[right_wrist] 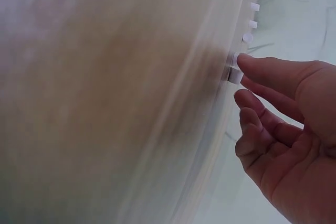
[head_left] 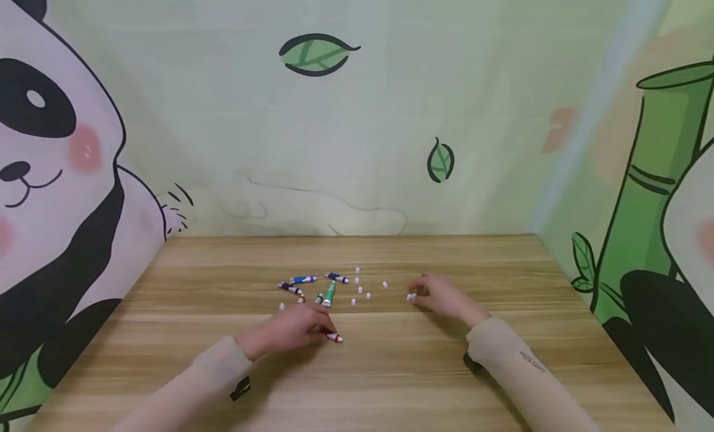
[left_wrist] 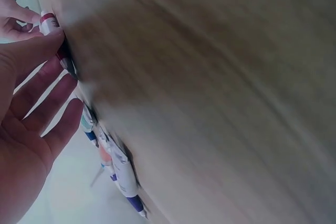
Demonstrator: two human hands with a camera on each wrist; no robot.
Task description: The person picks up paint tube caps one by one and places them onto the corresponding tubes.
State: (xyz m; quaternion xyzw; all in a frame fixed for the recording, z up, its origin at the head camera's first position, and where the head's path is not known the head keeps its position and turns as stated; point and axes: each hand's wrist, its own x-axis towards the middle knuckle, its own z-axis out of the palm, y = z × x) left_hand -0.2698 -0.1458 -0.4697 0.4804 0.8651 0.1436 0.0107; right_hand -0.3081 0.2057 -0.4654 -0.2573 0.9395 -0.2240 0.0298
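Note:
My left hand (head_left: 290, 328) pinches a small red-banded paint tube (head_left: 333, 337) low over the table front. In the left wrist view, thumb and fingertips hold the tube (left_wrist: 49, 23) while the other fingers spread loosely. My right hand (head_left: 443, 295) is at two small white caps (head_left: 411, 297), right of the other caps. The right wrist view has its thumb and forefinger at one white cap (right_wrist: 235, 59), with a second cap (right_wrist: 235, 76) right beside it. The forefinger's contact is partly hidden behind the thumb; the remaining fingers curl loosely.
Beyond the left hand lie several paint tubes, among them a green tube (head_left: 330, 293), a blue tube (head_left: 304, 279) and a dark purple tube (head_left: 290, 288). Several loose white caps (head_left: 359, 290) are scattered between the hands. A printed backdrop (head_left: 357, 128) rises behind the wooden table (head_left: 390, 382).

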